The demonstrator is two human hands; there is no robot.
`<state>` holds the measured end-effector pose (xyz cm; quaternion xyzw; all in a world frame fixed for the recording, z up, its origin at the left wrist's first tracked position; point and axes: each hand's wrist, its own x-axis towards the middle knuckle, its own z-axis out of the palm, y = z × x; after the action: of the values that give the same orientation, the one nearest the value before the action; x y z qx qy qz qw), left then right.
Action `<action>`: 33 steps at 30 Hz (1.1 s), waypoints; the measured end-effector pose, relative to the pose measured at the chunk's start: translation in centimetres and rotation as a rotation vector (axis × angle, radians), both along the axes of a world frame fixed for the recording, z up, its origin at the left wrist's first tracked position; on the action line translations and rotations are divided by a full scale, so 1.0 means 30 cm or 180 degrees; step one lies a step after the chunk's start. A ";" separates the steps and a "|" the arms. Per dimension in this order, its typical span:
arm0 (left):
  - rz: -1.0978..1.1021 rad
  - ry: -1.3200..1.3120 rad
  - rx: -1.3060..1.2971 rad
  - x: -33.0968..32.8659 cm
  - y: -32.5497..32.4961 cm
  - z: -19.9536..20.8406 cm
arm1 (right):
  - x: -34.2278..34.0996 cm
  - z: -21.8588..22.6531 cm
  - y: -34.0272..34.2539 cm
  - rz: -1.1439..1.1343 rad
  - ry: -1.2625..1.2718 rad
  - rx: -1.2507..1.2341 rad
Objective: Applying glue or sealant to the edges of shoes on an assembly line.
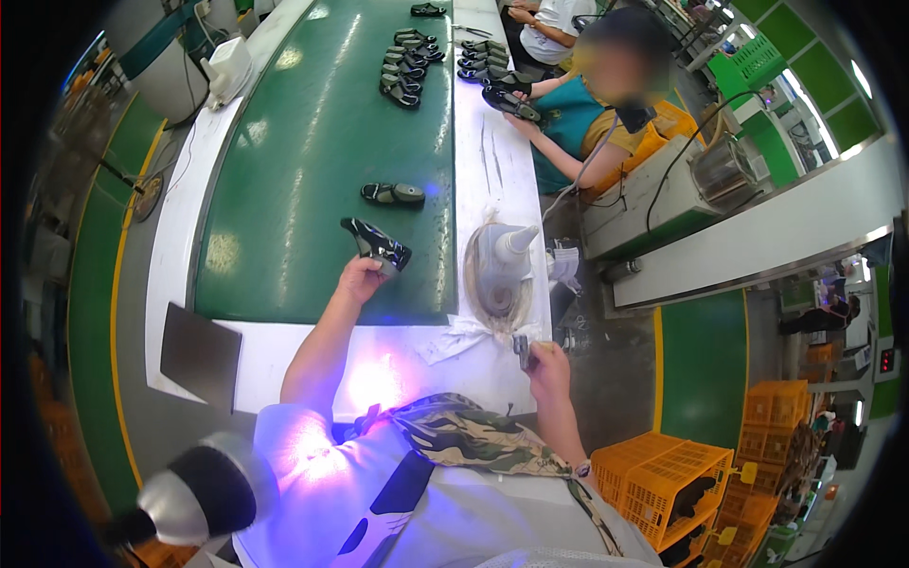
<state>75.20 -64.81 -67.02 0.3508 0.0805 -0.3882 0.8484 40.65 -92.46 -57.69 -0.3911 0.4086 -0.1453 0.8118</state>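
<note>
our left hand reaches out over the green conveyor belt and is clamped on the heel end of a dark sandal, which sits tilted at the near part of the belt. our right hand is well apart from it, over the white table edge, fingers closed round a small dark tool; we cannot tell what kind of tool it is. just beyond that hand stands a pale cone-shaped fixture on a stained round base. another sandal lies flat on the belt a little beyond the one we hold, and a cluster of more sandals lies far up the belt. across the white strip a co-worker in a teal top has a hand on a sandal at the belt's side. a flat dark panel rests on the table to our left, and orange crates stand at our lower right. violet light falls on the table near our lap.
</note>
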 end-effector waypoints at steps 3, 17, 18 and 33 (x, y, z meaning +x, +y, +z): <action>0.0157 -0.0585 0.0001 -0.069 0.025 0.234 | 0.047 -0.005 -0.010 0.0203 -0.0104 -0.0009; 0.0201 -0.2347 0.0711 -0.467 -0.013 0.547 | 0.384 0.251 0.052 0.0945 -0.0838 -0.0423; 0.0278 -0.2946 0.1009 -0.487 -0.011 0.562 | 0.399 0.269 0.063 0.1181 -0.0861 -0.0704; 0.1129 -0.6104 0.2272 -0.559 0.032 0.724 | 0.492 0.422 0.221 0.1699 -0.1805 -0.0839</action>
<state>58.42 -63.86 -45.29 0.7263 -0.4676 0.2307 0.4480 55.41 -85.82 -45.04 -0.5284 0.0308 -0.0827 0.8444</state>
